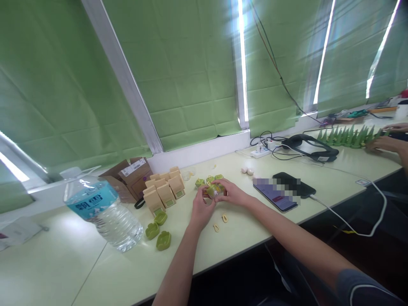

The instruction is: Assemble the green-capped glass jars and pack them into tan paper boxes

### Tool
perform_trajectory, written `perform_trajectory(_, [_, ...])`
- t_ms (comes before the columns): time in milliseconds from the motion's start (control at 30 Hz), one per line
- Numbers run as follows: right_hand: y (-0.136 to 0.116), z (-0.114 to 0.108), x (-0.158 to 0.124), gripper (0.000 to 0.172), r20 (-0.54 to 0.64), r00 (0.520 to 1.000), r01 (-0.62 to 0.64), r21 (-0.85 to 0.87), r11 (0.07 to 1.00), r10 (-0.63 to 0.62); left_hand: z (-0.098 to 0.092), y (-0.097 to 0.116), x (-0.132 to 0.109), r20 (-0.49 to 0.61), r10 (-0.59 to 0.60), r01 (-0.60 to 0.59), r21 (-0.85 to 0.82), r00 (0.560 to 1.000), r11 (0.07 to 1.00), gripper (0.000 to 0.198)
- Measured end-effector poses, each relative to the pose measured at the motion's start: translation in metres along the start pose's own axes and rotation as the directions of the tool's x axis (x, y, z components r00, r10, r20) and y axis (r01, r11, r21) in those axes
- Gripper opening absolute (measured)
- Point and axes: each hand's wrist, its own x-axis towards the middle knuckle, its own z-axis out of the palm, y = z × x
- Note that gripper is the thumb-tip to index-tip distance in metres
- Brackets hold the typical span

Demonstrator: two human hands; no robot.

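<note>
My left hand [202, 207] and my right hand [235, 193] meet over the table, fingers closed around a small green case with a clear part [213, 191]. Its exact kind is hard to make out, since fingertips cover its sides. Just behind it sit several similar green pieces [199, 182] with yellow bits on them. Two small yellow loops, one a yellow loop [225, 218] and one a smaller loop [216, 228], lie on the table in front of my hands. Green flower-shaped shells [163, 240] rest to the left of my left forearm.
Beige box-like pieces [165, 193] stand in rows by an open cardboard box [135, 178]. A large water bottle [105, 212] tilts at left. Rightward lie a phone [276, 195], a charging black phone [296, 184], a headset [310, 146], cables, and another person's hand [387, 143] near green spiky pieces [347, 137].
</note>
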Motion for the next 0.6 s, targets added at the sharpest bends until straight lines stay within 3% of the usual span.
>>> perform_trajectory(200, [0.001, 0.001, -0.003, 0.048, 0.007, 0.999, 0.043, -0.087, 0.995, -0.042, 0.002, -0.013, 0.002, 0.043, -0.020, 0.020, -0.002, 0.999, 1.000, 0.047])
perform_trajectory(367, [-0.003, 0.002, -0.004, 0.047, -0.010, 0.999, 0.045, -0.128, 0.991, -0.046, 0.003, -0.018, 0.003, 0.007, 0.100, -0.100, 0.121, 0.995, 0.988, 0.048])
perform_trajectory(600, [-0.003, 0.000, -0.005, 0.046, 0.054, 0.996, 0.082, -0.130, 0.988, -0.076, 0.000, -0.016, 0.003, 0.019, 0.063, -0.065, 0.118, 0.998, 0.991, 0.042])
